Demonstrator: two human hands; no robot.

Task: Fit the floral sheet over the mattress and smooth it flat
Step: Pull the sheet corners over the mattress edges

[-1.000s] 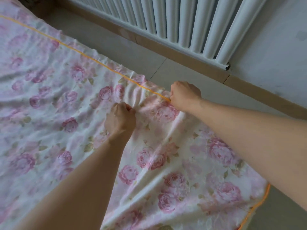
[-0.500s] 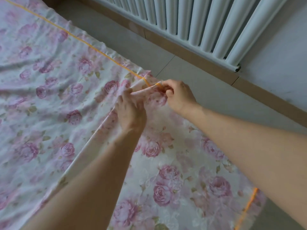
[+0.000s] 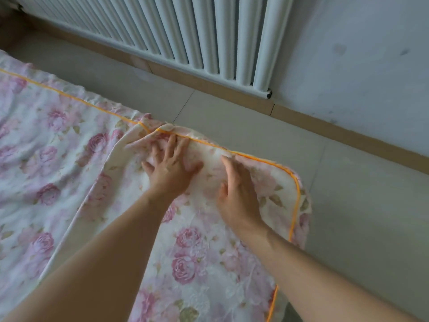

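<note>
Head view, looking down over both forearms at one corner of a bed. Mattress itself fully hidden under the floral sheet [image 3: 185,263]; only its rounded corner shape readable through the cloth. Both arms cut off by the lower frame edge, the sheet running off the left and bottom edges too. Left hand [image 3: 170,169] flat on the sheet near the far edge, fingers spread and straight, pressing down, fingertips reaching up to the orange piping [image 3: 262,159]. Right hand [image 3: 236,194] just beside it toward the corner, palm down on the cloth, fingers straight and close together, gripping nothing; thumb side partly tucked from sight. Long diagonal fold [image 3: 92,194] of sheet running from the left hand down toward the lower left, possibly a doubled-over layer, hard to say from this angle. Piping kinked into a small loop just left of the left hand's fingertips, then following the edge round the corner and down the right side. Cloth left of the fold rumpled in soft wrinkles. Beyond the bed, pale floor tiles [image 3: 255,126], a tan skirting board [image 3: 209,82], a white column radiator [image 3: 185,31] and a scuffed grey wall [image 3: 359,54].
</note>
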